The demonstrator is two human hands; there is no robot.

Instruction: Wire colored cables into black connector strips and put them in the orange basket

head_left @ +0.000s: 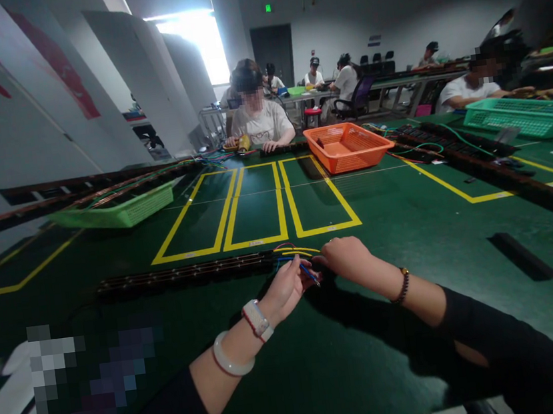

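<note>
My left hand [285,289] pinches a blue wire [309,272], my right hand [351,258] curls at yellow wires [304,249] — pinching or not, I can't tell; hard tugging might loosen either.

A bright window [209,48] glares near a dark door [272,48].

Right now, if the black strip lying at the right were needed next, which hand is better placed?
The right hand, I'd judge: it is nearer the black strip, though busy at the yellow wires. The left hand is farther off and seems to pinch the blue wire.
</note>
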